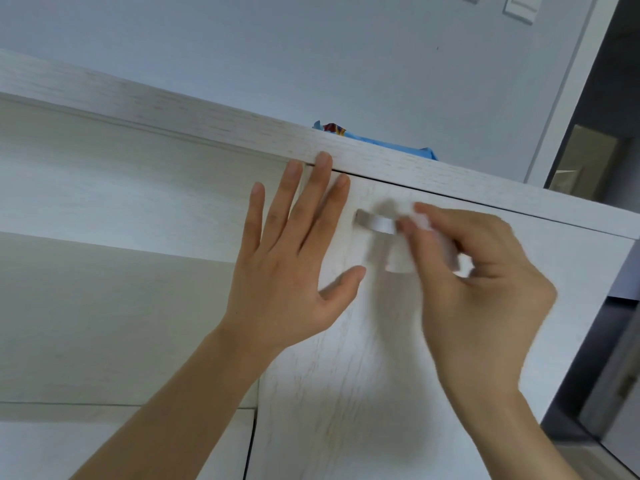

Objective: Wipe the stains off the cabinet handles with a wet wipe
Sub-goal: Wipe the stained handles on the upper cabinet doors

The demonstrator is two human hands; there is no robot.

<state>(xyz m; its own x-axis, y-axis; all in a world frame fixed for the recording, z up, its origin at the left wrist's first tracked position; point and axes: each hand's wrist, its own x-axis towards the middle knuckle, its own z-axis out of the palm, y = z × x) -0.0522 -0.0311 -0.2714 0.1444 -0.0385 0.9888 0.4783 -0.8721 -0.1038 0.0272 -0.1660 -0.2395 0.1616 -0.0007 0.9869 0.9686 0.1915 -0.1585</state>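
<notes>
Handle [375, 225] under wet wipe [424, 221], pinched in right hand [478, 285]; left hand [287, 268], open flat, steadies cabinet door [363, 358].

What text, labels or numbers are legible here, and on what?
None legible.
Blue packet on top of the cabinet: colourful print at its end, too small and blurred to read.
Cabinet door, handle, wet wipe: no markings visible.

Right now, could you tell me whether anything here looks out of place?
Only the blue packet lying on the cabinet top, close to its front edge. Nothing looks damaged or spilled.
</notes>
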